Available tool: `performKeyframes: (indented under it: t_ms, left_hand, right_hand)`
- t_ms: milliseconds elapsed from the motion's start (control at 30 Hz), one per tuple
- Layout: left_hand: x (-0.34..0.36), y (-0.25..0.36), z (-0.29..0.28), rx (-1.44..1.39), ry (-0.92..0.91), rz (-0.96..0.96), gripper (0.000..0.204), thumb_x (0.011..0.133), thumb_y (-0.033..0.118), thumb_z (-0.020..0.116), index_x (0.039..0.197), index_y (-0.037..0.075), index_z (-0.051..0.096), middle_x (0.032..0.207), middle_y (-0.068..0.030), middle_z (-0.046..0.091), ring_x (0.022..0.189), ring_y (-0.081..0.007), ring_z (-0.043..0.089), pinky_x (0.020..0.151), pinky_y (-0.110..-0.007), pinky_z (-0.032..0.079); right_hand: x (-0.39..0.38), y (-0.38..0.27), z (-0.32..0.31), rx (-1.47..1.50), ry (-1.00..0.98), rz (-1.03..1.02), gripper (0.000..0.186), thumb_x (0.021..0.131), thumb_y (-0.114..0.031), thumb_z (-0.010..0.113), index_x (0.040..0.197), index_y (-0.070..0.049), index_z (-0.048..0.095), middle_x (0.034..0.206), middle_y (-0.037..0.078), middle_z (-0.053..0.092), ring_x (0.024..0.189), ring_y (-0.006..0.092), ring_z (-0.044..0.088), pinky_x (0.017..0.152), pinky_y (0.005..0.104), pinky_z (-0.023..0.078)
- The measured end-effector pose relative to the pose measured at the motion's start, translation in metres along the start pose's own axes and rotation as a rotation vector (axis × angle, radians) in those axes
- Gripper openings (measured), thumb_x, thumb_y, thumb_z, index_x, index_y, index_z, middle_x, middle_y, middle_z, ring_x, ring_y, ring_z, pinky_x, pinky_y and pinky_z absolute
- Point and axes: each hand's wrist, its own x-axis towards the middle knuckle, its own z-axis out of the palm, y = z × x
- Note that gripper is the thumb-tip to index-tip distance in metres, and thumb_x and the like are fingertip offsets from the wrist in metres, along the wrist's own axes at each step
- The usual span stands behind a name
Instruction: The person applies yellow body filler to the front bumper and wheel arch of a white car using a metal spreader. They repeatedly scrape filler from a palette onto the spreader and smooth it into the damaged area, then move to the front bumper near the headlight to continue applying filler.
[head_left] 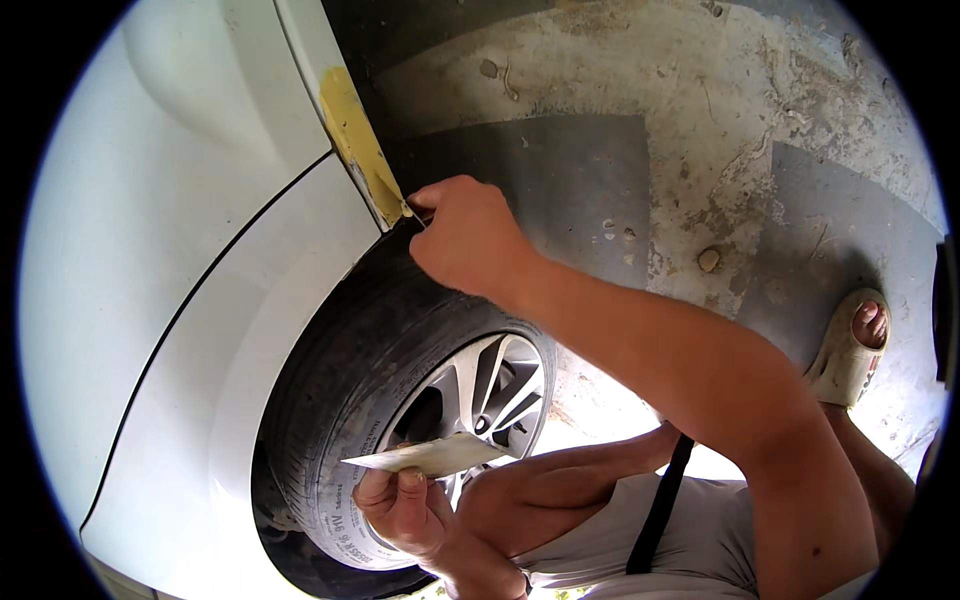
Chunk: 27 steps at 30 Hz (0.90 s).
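The right hand [465,235] pinches a small tool against the yellow filler patch [358,140] on the white car's wheel-arch edge – just above the black rubber tyre [350,400] – while the left hand [400,505] grips a flat pale card spreader [430,457] level (seemingly as a palette).

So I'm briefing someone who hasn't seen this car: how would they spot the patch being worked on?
Start at the white car body and follow its wheel arch above the black rubber tyre. At the arch's edge sits a yellow filler-like patch, with the right hand at its lower tip. It is the only yellow area on the white paint; the left hand holds a flat pale card.
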Motion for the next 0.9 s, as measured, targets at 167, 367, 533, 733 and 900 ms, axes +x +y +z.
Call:
performKeyframes:
  t_ms: [167, 367, 533, 733, 900]
  left_hand:
    - [-0.001, 0.003, 0.002, 0.013, 0.004, -0.016, 0.026, 0.082, 0.011, 0.062, 0.099, -0.008, 0.056, 0.088, -0.0182, 0.063, 0.079, -0.0248, 0.062, 0.075, -0.036, 0.051]
    - [0.001, 0.004, 0.005, 0.011, 0.027, -0.016, 0.027, 0.08, 0.012, 0.062, 0.096, -0.008, 0.056, 0.085, -0.0174, 0.062, 0.075, -0.0248, 0.062, 0.072, -0.035, 0.052]
    - [0.008, 0.008, 0.014, 0.013, 0.003, -0.038, 0.023, 0.08, 0.011, 0.06, 0.092, -0.008, 0.056, 0.082, -0.0153, 0.062, 0.074, -0.0228, 0.061, 0.071, -0.033, 0.05]
    - [0.035, -0.014, 0.046, -0.114, -0.118, -0.292, 0.016, 0.084, -0.002, 0.053, 0.099, -0.008, 0.058, 0.093, -0.0113, 0.063, 0.083, -0.0147, 0.059, 0.078, -0.026, 0.045]
    - [0.047, -0.031, 0.057, -0.06, -0.13, -0.248, 0.012, 0.086, -0.003, 0.056, 0.097, -0.005, 0.059, 0.089, -0.0063, 0.063, 0.079, -0.0098, 0.056, 0.076, -0.022, 0.043]
  right_hand:
    - [-0.023, -0.009, 0.014, 0.011, 0.042, -0.095, 0.021, 0.063, -0.002, 0.056, 0.082, 0.007, 0.059, 0.085, 0.026, 0.058, 0.079, 0.0402, 0.058, 0.074, 0.0423, 0.049]
    - [-0.05, -0.025, 0.018, 0.047, 0.069, -0.125, 0.041, 0.068, 0.001, 0.054, 0.108, 0.009, 0.056, 0.103, 0.024, 0.057, 0.089, 0.0373, 0.058, 0.081, 0.0383, 0.047]
    - [-0.069, -0.036, -0.015, 0.073, 0.079, -0.154, 0.044, 0.069, 0.006, 0.05, 0.112, 0.002, 0.058, 0.104, 0.02, 0.058, 0.09, 0.0322, 0.06, 0.078, 0.0336, 0.048]
    - [-0.074, 0.013, -0.097, 0.235, 0.12, -0.152, 0.041, 0.072, 0.013, 0.047, 0.103, -0.004, 0.067, 0.102, 0.012, 0.066, 0.094, 0.0228, 0.059, 0.082, 0.0303, 0.045]
    - [-0.077, 0.024, -0.114, 0.732, -0.454, -0.26, 0.028, 0.08, 0.008, 0.059, 0.105, -0.001, 0.067, 0.106, 0.009, 0.065, 0.094, 0.0177, 0.057, 0.081, 0.028, 0.045]
